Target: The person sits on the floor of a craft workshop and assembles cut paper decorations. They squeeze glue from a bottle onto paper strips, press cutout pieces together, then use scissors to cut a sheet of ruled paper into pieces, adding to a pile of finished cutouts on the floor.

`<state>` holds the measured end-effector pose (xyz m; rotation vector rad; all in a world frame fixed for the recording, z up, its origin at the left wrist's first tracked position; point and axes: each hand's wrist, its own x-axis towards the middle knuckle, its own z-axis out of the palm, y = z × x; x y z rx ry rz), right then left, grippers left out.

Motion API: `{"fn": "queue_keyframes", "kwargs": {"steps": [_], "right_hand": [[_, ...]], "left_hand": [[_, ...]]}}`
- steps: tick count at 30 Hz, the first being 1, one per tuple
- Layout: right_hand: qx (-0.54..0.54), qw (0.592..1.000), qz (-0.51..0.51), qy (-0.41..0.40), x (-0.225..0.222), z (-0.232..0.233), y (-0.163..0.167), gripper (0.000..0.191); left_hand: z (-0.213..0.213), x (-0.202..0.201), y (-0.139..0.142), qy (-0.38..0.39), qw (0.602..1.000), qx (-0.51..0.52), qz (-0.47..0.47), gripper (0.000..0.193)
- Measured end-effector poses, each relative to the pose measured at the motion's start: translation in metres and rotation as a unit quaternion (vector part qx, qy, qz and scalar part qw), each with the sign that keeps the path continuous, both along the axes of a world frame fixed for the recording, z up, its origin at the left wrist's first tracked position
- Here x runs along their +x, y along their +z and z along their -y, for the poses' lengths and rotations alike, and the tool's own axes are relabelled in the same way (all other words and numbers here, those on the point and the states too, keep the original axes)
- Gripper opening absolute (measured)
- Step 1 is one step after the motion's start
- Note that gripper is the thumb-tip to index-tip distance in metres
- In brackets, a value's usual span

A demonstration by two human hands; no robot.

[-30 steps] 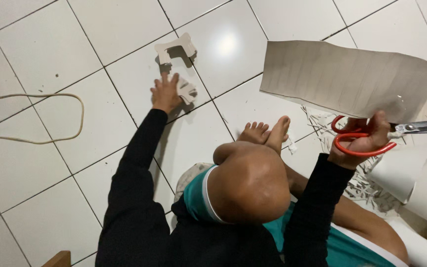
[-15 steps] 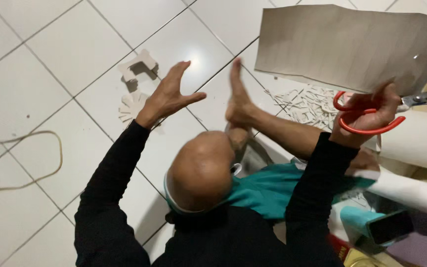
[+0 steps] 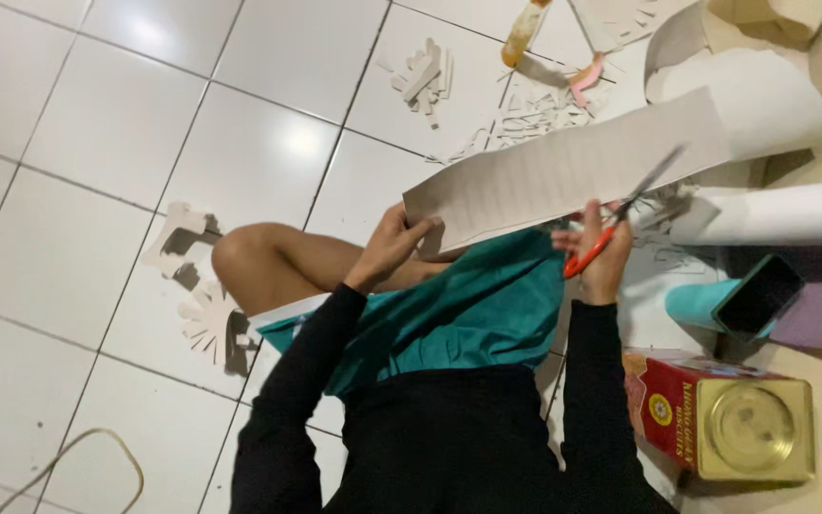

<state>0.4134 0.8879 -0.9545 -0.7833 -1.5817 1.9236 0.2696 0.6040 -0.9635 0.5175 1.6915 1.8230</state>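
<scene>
Paper strip point(image 3: 563, 171) sits over the lap, left hand point(image 3: 387, 249) pinching its end, right hand point(image 3: 601, 257) closed on orange scissors point(image 3: 620, 224). Cut apparently just starting; scraps point(image 3: 535, 114) already litter the floor point(image 3: 97, 143).

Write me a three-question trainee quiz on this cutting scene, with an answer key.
1. True or false: the left hand grips one end of the lined sheet.
2. Which tool does the right hand hold? A) red-handled scissors B) a knife C) a glue stick
3. Fill in: beside the red and gold tin a dark phone rests on a ____ coloured object.

Key
1. True; the fingers pinch the sheet's end above the knee.
2. A; the scissors have their blades at the sheet's lower edge.
3. Teal; the teal object lies under the phone.
</scene>
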Motion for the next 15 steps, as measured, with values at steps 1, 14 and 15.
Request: {"fn": "queue_keyframes", "kwargs": {"steps": [1,14,15], "right_hand": [[0.025,0.996,0.085,0.023,0.014,0.001,-0.010,0.031],[0.538,0.807,0.243,-0.036,0.067,0.079,-0.062,0.042],[0.518,0.815,0.258,-0.033,0.067,0.077,-0.063,0.040]], "left_hand": [[-0.009,0.005,-0.023,0.008,1.000,-0.002,0.025,0.029],[-0.026,0.013,-0.092,0.058,0.978,0.035,0.200,0.040],[-0.026,0.014,-0.094,0.058,0.977,0.037,0.200,0.041]]}}
